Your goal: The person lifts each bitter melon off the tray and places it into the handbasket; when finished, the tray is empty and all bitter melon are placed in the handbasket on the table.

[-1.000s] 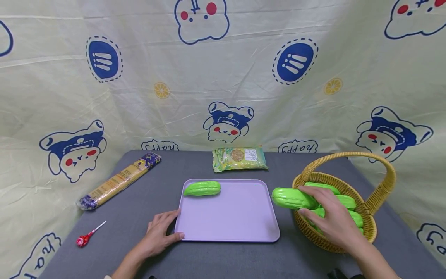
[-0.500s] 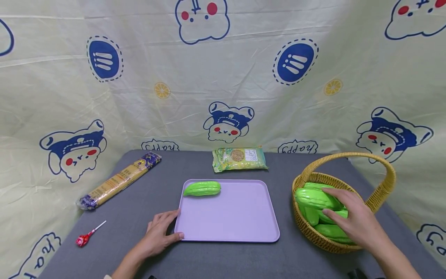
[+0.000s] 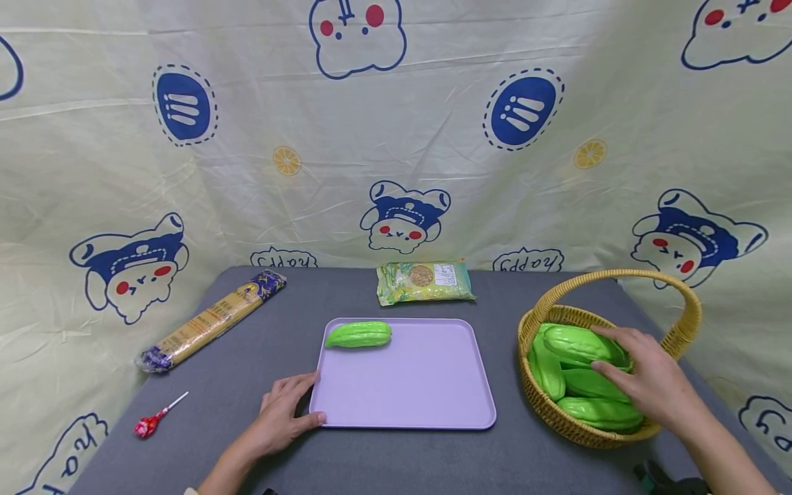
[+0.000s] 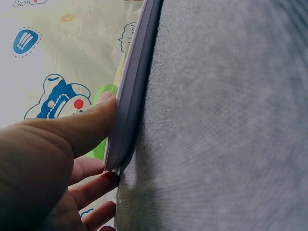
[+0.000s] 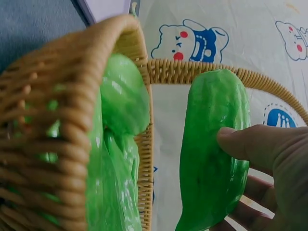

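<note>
At the tray's left edge my left hand (image 3: 286,414) touches the rim, its thumb (image 4: 91,115) at the near corner. The lilac tray (image 3: 402,385) lies flat and bears one bright green, ridged bitter melon (image 3: 359,334) near its far left corner. My right hand (image 3: 652,378) grips another green bitter melon (image 5: 214,149) over the wicker basket (image 3: 529,399), thumb on one side and fingers partly hidden behind it. Below, several more green melons (image 3: 603,411) fill the basket.
A long bag of noodles (image 3: 210,322) lies at the left, with a red lollipop (image 3: 148,425) nearer. Behind the tray lies a green and yellow packet (image 3: 425,282). The basket's tall handle (image 3: 683,323) arches beside my right hand. A printed cloth (image 3: 396,124) hangs at the back.
My right hand has moved right with its melon, from beyond the basket's left rim to over the melons inside. My left hand and the tray stay put.
</note>
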Available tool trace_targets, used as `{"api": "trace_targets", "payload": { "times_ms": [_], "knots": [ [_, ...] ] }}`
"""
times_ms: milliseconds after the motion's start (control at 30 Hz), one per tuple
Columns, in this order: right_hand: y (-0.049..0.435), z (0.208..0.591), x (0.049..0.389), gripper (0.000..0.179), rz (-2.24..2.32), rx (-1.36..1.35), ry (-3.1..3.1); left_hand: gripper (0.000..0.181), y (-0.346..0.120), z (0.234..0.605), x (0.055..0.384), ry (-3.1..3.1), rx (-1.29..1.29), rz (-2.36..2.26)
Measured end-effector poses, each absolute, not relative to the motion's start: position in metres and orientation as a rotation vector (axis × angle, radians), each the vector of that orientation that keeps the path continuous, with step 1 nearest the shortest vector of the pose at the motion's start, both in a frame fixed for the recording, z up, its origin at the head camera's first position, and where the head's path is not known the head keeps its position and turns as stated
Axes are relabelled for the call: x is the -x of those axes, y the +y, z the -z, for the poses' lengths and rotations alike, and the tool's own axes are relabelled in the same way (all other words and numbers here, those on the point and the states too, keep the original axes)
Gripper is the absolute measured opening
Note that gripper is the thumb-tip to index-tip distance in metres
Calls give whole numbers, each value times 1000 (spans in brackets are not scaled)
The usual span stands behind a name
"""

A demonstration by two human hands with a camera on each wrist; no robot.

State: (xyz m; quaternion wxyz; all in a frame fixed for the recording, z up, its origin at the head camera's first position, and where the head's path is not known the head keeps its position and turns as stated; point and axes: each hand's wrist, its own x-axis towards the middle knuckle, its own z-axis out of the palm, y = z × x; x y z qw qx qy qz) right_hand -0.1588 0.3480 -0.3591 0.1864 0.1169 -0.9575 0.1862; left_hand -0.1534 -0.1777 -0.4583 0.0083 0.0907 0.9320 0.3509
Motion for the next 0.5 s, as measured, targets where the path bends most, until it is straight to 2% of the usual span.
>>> {"api": "trace_targets", "payload": {
  "times_ms": [500],
  "knots": [
    [365, 359, 183, 50, -496, -336, -2751, 70, -178, 457, 153, 2898, -274, -1090]
  ]
}}
